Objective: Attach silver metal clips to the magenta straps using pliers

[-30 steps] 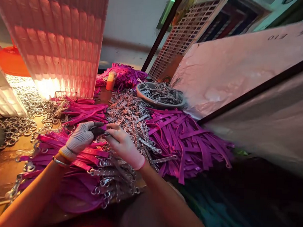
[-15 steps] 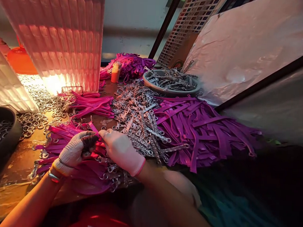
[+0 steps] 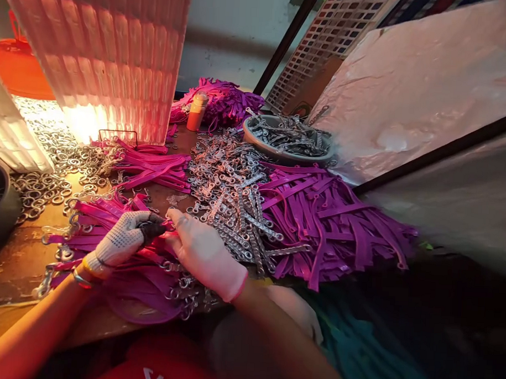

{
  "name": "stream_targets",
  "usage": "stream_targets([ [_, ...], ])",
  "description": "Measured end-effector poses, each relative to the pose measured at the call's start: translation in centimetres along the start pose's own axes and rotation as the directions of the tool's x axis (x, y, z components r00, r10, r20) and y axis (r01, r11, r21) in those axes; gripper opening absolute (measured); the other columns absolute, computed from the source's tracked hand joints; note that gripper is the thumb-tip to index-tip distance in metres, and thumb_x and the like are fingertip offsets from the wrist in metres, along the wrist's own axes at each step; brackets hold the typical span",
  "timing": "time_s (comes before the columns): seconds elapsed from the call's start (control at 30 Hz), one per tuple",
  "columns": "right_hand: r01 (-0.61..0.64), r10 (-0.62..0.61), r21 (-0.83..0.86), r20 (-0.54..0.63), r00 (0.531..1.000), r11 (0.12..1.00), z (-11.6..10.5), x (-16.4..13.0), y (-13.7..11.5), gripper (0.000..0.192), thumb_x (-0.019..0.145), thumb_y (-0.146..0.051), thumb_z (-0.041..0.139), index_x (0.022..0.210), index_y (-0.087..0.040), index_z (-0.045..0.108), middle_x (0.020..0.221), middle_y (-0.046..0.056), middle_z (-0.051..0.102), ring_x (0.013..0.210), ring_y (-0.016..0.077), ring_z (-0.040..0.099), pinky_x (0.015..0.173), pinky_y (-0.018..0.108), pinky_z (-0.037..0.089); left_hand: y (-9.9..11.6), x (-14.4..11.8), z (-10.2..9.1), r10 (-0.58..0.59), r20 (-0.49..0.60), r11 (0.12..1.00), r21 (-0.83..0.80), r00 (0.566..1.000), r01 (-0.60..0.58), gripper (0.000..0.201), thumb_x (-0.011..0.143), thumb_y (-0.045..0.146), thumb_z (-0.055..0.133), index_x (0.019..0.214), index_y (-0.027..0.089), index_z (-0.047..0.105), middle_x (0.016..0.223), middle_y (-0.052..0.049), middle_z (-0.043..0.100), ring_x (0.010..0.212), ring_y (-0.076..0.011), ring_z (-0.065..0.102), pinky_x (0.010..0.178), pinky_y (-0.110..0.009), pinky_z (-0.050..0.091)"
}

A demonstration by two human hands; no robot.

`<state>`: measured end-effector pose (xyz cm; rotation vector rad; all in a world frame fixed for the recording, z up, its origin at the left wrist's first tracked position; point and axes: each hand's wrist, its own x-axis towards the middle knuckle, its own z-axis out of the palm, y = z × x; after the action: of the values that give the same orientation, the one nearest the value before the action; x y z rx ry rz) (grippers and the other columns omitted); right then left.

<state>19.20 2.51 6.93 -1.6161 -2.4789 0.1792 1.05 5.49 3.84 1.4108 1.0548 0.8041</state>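
My left hand [image 3: 127, 237], in a white dotted glove with dark, dirty fingertips, is closed on a purple strap [image 3: 169, 224]. Against it, my right hand [image 3: 207, 254], in a white glove with a pink cuff, pinches at the same strap's end. Fingers hide most of that end, so any small fitting there cannot be made out. Below both hands spreads a heap of purple straps with metal clasps [image 3: 149, 296]. Just beyond the right hand lies a pile of short braided metal chains [image 3: 232, 194].
More purple straps [image 3: 330, 225] are heaped at right. A grey basin [image 3: 258, 147] holds chains at the back, near an orange bottle [image 3: 196, 113]. Loose metal rings [image 3: 41, 196] lie at left beside a dark tub [image 3: 7, 203]. A ribbed translucent panel [image 3: 125, 58] stands upright.
The view has shifted slightly. The pink strap end that stuck up between my hands now sits lower, and my right fingers have spread a little around it.
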Motion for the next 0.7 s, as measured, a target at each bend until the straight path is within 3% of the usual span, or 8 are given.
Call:
stream_targets([
  [0.13,-0.043,0.049,-0.056,0.108,0.993,0.998,-0.1,0.5,0.2,0.031,0.097,-0.032,0.052,0.124,-0.017,0.055,0.092,0.01,0.073,0.084,0.0238,0.07,0.071,0.03,0.049,-0.5,-0.4,0.5,0.013,-0.06,1.0,0.005,0.998,-0.013,0.017,0.078,0.029,0.074,0.085,0.014,0.077,0.078,-0.005,0.071,0.068,-0.0154,0.056,0.06,-0.021,0.047],
  [0.3,0.127,-0.098,-0.21,0.14,0.985,0.97,1.3,0.6,0.5,0.029,0.101,-0.027,0.037,0.115,-0.011,0.056,0.08,0.014,0.071,0.07,0.0256,0.07,0.057,0.031,0.045,-0.8,-0.2,0.7,0.02,-0.043,1.0,-0.021,0.999,-0.021,0.013,0.076,0.026,0.071,0.08,0.014,0.076,0.078,-0.005,0.071,0.073,-0.0176,0.061,0.069,-0.024,0.052],
  [0.37,0.137,-0.102,-0.245,0.152,0.983,0.96,1.5,0.9,0.6,0.028,0.099,-0.023,0.037,0.116,-0.01,0.055,0.08,0.015,0.07,0.07,0.027,0.07,0.056,0.031,0.045,-0.5,0.1,0.6,0.03,-0.031,0.999,-0.031,0.999,-0.031,0.012,0.076,0.025,0.069,0.078,0.014,0.075,0.076,-0.005,0.07,0.072,-0.0166,0.06,0.067,-0.023,0.051],
  [0.53,0.027,-0.013,-0.165,0.086,0.996,0.986,1.2,2.2,0.8,0.029,0.102,-0.037,0.041,0.115,-0.015,0.056,0.092,0.013,0.073,0.082,0.0256,0.072,0.064,0.029,0.046,1.5,0.9,0.6,0.043,-0.033,0.999,-0.008,0.999,-0.043,0.018,0.08,0.029,0.062,0.075,0.013,0.07,0.061,-0.001,0.058,0.051,-0.009,0.042,0.045,-0.018,0.034],
  [0.63,-0.092,0.093,-0.161,0.0,0.996,0.983,1.1,2.0,1.1,0.028,0.104,-0.034,0.04,0.12,-0.016,0.054,0.091,0.011,0.074,0.082,0.0235,0.072,0.063,0.026,0.042,2.3,1.4,0.0,0.062,-0.013,0.997,0.051,0.998,-0.061,0.02,0.081,0.031,0.063,0.075,0.014,0.072,0.058,-0.001,0.056,0.049,-0.0096,0.041,0.044,-0.019,0.032],
  [0.7,-0.086,0.08,-0.181,-0.037,0.996,0.98,1.1,1.4,1.6,0.027,0.104,-0.031,0.037,0.115,-0.017,0.056,0.087,0.01,0.074,0.079,0.0226,0.072,0.061,0.026,0.039,2.7,1.8,-1.1,0.076,0.036,0.991,0.108,0.996,-0.079,0.011,0.075,0.028,0.072,0.072,0.016,0.073,0.059,-0.001,0.059,0.053,-0.0113,0.045,0.046,-0.019,0.035],
])
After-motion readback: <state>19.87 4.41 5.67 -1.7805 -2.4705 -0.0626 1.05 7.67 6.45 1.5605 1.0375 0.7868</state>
